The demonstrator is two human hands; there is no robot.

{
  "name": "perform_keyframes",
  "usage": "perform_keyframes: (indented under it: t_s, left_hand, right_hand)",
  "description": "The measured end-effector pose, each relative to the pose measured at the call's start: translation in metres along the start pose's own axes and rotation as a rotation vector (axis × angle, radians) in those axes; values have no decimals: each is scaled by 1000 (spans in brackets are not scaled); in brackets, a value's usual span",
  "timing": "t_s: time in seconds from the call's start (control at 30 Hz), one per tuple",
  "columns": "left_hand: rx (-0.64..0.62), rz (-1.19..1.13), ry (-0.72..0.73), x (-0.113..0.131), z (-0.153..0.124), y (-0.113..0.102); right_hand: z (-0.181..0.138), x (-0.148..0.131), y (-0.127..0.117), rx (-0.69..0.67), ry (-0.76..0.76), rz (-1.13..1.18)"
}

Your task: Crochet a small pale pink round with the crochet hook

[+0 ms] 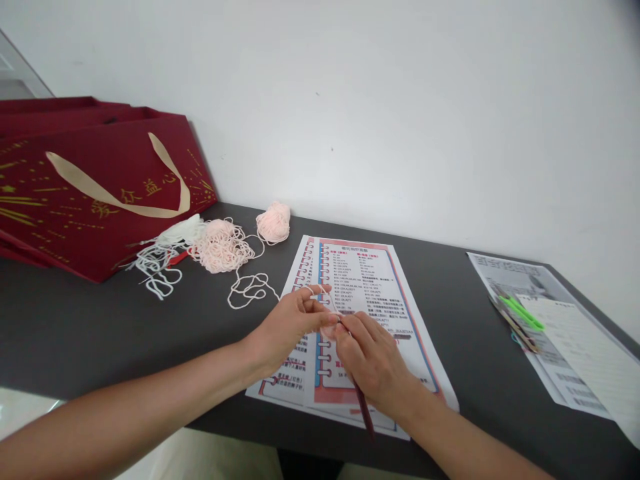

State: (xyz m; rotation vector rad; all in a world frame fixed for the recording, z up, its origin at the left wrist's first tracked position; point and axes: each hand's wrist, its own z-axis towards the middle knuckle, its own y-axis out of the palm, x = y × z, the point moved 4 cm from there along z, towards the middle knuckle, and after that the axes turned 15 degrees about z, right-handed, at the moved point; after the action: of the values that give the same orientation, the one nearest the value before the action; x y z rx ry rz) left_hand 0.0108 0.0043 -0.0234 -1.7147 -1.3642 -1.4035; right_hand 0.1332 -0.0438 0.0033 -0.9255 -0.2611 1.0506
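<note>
Over the printed sheets (pixel 407 333) on the dark surface (pixel 100 327), pinched the small pink piece (pixel 327 332) in the left grip (pixel 293 323), with a strand (pixel 333 299) running above, and closed the right grip (pixel 373 357) around the dark red tool (pixel 364 405). Possibly risked a slipped loop from slack tension, or a sudden tug from the tangled yarn (pixel 220 248) leftward.

Head camera, one view: set above the near edge of the worktop (pixel 100 333), facing forward and down; left hand (pixel 287 327) and right hand (pixel 373 357) near, toward six o'clock; wall (pixel 400 133) beyond, at twelve.
</note>
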Motion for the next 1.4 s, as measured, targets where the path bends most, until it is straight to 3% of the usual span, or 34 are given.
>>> perform_keyframes:
  t_s: [0.1, 0.3, 0.4, 0.53, 0.63, 0.73, 0.83, 0.9, 1.0, 1.07, 1.23, 1.4]
  left_hand:
    - [73, 148, 107, 3, -1, 0]
    - [153, 380, 235, 12, -3, -4]
    - [202, 524, 329, 16, -4, -8]
    - [288, 719, 440, 21, -6, -11]
    - [309, 817, 505, 23, -8, -11]
    - [295, 863, 556, 24, -9, -11]
    - [271, 880, 568, 24, -8, -12]
    - [265, 877, 567, 23, -8, -13]
    - [262, 890, 573, 24, -8, -13]
    - [256, 911, 573, 25, -9, -12]
    - [234, 920, 527, 30, -8, -13]
    - [162, 777, 463, 29, -5, -15]
  right_hand:
    - [-3, 0, 4, 43, 106, 168]
    - [-13, 17, 1, 345, 496, 641]
    - [-15, 23, 1, 423, 700, 880]
    - [-10, 30, 5, 555, 854, 1287]
    - [-8, 35, 10, 577, 985, 1548]
    - [-9, 37, 4, 473, 928, 1367]
    - [-5, 28, -13, 298, 555, 838]
    - [-2, 16, -17, 170, 278, 632]
    - [-1, 8, -17, 63, 131, 541]
    - [-1, 12, -19, 121, 199, 564]
    - [-9, 32, -17, 227, 572, 786]
    - [-9, 44, -5, 371, 824, 1458]
